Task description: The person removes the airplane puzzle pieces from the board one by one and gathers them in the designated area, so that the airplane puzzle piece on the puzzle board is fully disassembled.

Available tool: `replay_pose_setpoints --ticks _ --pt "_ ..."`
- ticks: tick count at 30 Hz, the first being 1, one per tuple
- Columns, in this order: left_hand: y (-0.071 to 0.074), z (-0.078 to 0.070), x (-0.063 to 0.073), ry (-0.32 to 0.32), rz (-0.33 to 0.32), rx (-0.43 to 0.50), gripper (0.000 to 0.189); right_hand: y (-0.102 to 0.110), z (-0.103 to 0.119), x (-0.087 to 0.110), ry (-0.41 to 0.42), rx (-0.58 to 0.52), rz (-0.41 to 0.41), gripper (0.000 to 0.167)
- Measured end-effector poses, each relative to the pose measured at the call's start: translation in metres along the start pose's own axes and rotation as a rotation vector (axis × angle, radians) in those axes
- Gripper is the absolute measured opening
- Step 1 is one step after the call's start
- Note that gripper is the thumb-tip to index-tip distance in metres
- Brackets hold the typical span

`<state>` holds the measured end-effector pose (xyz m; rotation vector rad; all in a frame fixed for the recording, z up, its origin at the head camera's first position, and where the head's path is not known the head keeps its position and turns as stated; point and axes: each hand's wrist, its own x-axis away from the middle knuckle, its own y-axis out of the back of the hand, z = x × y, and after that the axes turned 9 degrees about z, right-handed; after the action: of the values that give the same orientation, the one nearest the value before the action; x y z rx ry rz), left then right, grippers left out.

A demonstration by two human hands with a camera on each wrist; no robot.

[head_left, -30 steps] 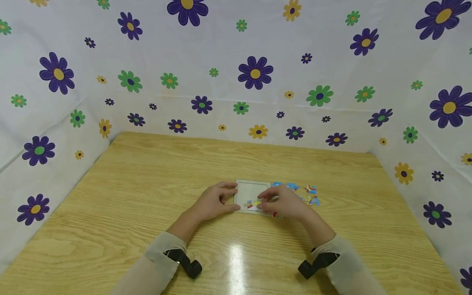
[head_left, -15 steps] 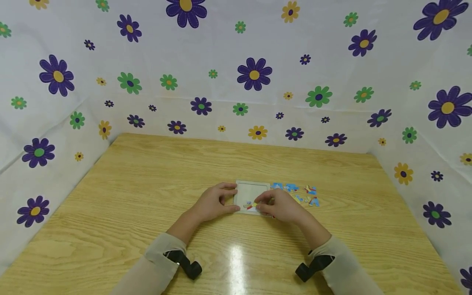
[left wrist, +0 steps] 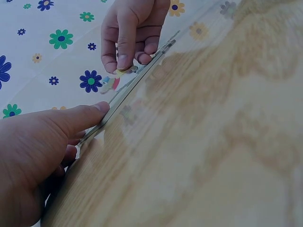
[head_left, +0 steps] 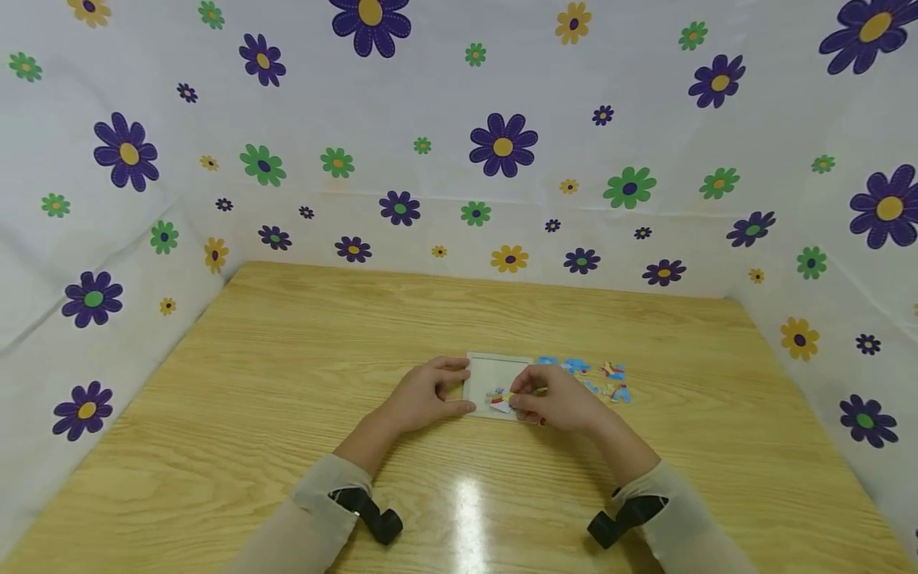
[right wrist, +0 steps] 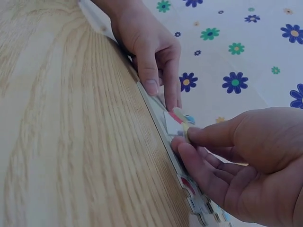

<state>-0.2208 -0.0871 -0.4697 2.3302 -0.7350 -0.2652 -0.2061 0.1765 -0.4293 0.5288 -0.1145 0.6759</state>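
Note:
A pale, shallow puzzle tray (head_left: pixel 495 369) lies on the table in the head view. My left hand (head_left: pixel 429 395) grips its left edge, the thumb near the front corner and the fingers farther back. Over the tray's front part, my right hand (head_left: pixel 562 399) pinches a small puzzle piece (right wrist: pixel 173 125) between thumb and fingers. White, red and yellow show on that piece, and it looks tilted in the right wrist view. The fingertips partly cover it, so I cannot tell whether it touches another piece.
Several loose blue, yellow and red puzzle pieces (head_left: pixel 575 366) lie right of the tray, some behind my right hand. The wooden table (head_left: pixel 323 319) meets a white flowered cloth (head_left: pixel 423 175) at the back and sides. Each wrist carries a black camera mount (head_left: pixel 380 522).
My right fingers have drawn closer together around the piece, low over the tray. The left hand keeps its hold on the tray edge. The head view has shifted slightly.

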Motion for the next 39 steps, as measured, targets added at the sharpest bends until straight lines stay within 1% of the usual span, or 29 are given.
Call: replay_pose_setpoints --ticks 6,8,11,14,18,21,25,28,32,39 --pt "-0.001 -0.001 -0.001 -0.001 -0.007 -0.002 0.057 0.008 -0.005 0.007 0.012 -0.138 0.052 0.02" --pt "-0.001 -0.001 -0.001 -0.002 -0.006 -0.007 0.057 0.009 -0.006 0.009 0.016 -0.146 0.051 0.021" --pt "0.0 -0.001 0.0 -0.005 -0.002 -0.022 0.056 0.011 -0.009 0.011 0.017 -0.13 0.033 0.022" --pt "0.0 0.0 0.0 -0.006 0.002 -0.027 0.056 0.014 -0.012 0.014 0.004 -0.133 0.015 0.022" --pt "0.0 0.0 0.0 -0.003 0.004 -0.026 0.057 0.018 -0.016 0.018 -0.018 -0.154 0.011 0.026" --pt "-0.001 0.0 -0.001 -0.004 0.002 -0.027 0.057 0.022 -0.016 0.023 -0.017 -0.16 0.014 0.03" --pt "-0.001 -0.001 -0.001 -0.002 0.0 -0.035 0.058 0.028 -0.016 0.03 -0.005 -0.155 0.006 0.034" --pt "-0.001 -0.001 -0.001 -0.001 0.0 -0.041 0.057 0.031 -0.017 0.036 -0.005 -0.114 -0.019 0.034" --pt "-0.002 -0.001 -0.002 -0.001 -0.005 -0.046 0.057 0.035 -0.018 0.041 -0.019 -0.057 -0.058 0.034" --pt "-0.002 -0.001 -0.001 0.003 -0.009 -0.038 0.058 0.041 -0.022 0.049 -0.066 -0.025 -0.09 0.034"
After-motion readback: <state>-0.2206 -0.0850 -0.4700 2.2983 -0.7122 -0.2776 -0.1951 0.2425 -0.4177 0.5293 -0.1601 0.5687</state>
